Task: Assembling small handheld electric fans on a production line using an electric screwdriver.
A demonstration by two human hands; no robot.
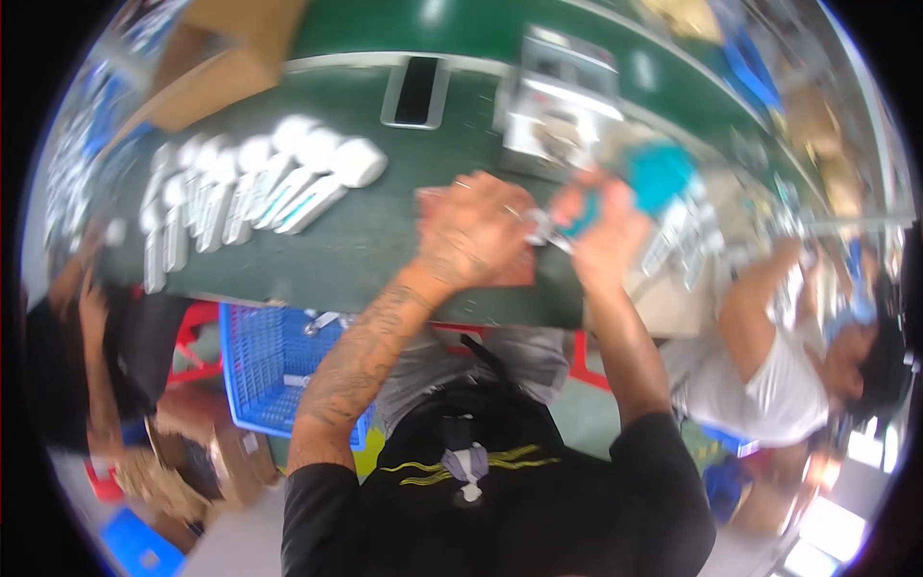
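Observation:
My left hand [476, 231] is closed over a reddish-brown pad [519, 269] on the green table. Its fingertips meet a small whitish part [541, 227], mostly hidden by the hand and smeared. Close beside it on the right, my right hand [615, 236] is curled around a teal object [659, 178] whose kind is lost in motion blur. To the left lies a row of white long-handled pieces with round heads [322, 173], some with teal strips along the handle.
A phone [415, 91] and a boxy grey-white device [562, 101] stand toward the back. More white pieces [687, 236] lie at right, near a co-worker in a light shirt [760, 385]. A blue basket [260, 375] sits below the table edge; a cardboard box [226, 72] is far left.

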